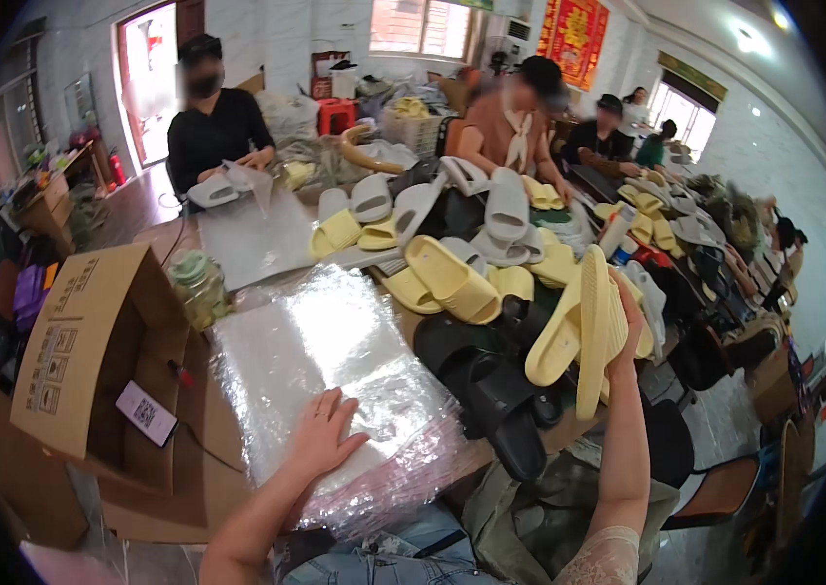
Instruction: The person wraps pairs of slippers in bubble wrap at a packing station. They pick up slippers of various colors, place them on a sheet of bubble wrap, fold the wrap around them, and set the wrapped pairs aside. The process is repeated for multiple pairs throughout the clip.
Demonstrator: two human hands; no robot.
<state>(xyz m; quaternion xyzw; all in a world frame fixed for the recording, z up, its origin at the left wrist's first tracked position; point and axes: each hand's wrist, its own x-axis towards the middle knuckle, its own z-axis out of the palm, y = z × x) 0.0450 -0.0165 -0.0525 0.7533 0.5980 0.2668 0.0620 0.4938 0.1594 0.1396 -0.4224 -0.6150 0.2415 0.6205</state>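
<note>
My left hand (pixel 327 434) lies on a stack of transparent plastic bags (pixel 286 341), palm down and fingers spread. At the right, my right hand (pixel 631 327) is raised and gripping a pair of yellow slide slippers. One slipper (pixel 590 331) of the pair stands edge-on against the palm; the other slipper (pixel 551 353) shows its insole beside it. Most of my right fingers are hidden behind the pair. Just left of it, black slippers (pixel 501 390) lie heaped beside the bags. More yellow slippers (pixel 454 278) and grey slippers (pixel 508 205) are piled beyond.
At the left stands an open cardboard box (pixel 91 351) with a code card (pixel 147 413) on it. A glass jar (pixel 196 285) sits beside the bags. Across the table, a person in black (pixel 218 132) handles a grey slipper; several others work at the far right. A chair (pixel 725 487) is nearby.
</note>
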